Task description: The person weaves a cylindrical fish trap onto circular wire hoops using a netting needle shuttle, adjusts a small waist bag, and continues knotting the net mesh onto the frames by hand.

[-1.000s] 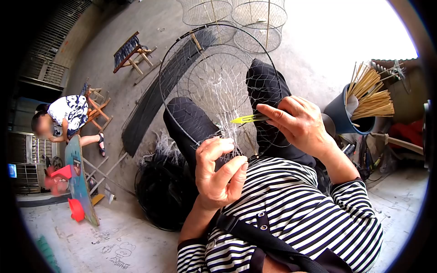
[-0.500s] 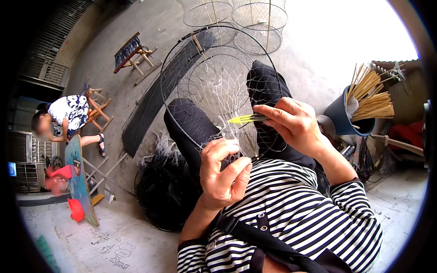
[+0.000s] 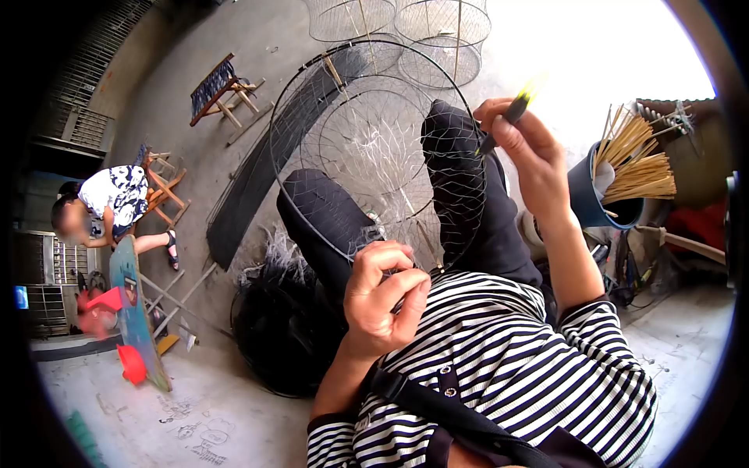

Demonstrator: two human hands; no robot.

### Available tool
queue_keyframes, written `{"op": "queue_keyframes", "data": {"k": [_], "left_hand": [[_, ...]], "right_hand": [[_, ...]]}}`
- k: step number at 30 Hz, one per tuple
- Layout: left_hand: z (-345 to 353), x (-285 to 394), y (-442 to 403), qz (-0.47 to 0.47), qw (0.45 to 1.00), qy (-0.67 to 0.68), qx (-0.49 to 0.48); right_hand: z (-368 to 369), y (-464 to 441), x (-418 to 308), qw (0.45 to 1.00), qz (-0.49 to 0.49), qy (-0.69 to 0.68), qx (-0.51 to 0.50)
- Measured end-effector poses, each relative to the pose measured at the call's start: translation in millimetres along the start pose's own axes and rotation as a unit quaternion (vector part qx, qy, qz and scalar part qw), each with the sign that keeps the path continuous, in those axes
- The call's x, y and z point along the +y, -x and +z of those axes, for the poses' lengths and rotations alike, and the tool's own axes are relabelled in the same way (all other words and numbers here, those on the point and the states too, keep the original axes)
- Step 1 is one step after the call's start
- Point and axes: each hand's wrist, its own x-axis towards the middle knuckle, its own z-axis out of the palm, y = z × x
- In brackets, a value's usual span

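Head camera: centrally, a hooped net (image 3: pixel 382 148) is lying across two dark-trousered knees (image 3: pixel 321 204). At its six o'clock, the left hand (image 3: pixel 382 300) is pinching some mesh, closed tight. At three o'clock, the right hand (image 3: pixel 538 160) is gripping a dark-and-yellow tool (image 3: pixel 512 114). Farther out that way, a blue bucket (image 3: pixel 577 187) is holding thin sticks (image 3: pixel 636 164); another person (image 3: pixel 125 193) is bending forward at nine o'clock.

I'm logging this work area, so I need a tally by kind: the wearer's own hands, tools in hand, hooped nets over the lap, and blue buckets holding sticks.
Own hands: 2 (left hand, right hand)
Tools in hand: 1 (yellow-and-dark tool)
Nets over the lap: 1 (hooped net)
Buckets holding sticks: 1 (blue bucket)
Total: 5
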Motion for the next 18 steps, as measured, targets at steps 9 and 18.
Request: {"op": "queue_keyframes", "data": {"k": [9,18], "left_hand": [[-6,0,-6,-0.034,0.985,0.166,0.014],[-8,2,-3,-0.04,0.986,0.16,0.025]], "right_hand": [[5,2,16,0.789,-0.312,0.522,-0.088],[9,2,15,0.848,-0.294,0.409,-0.162]]}}
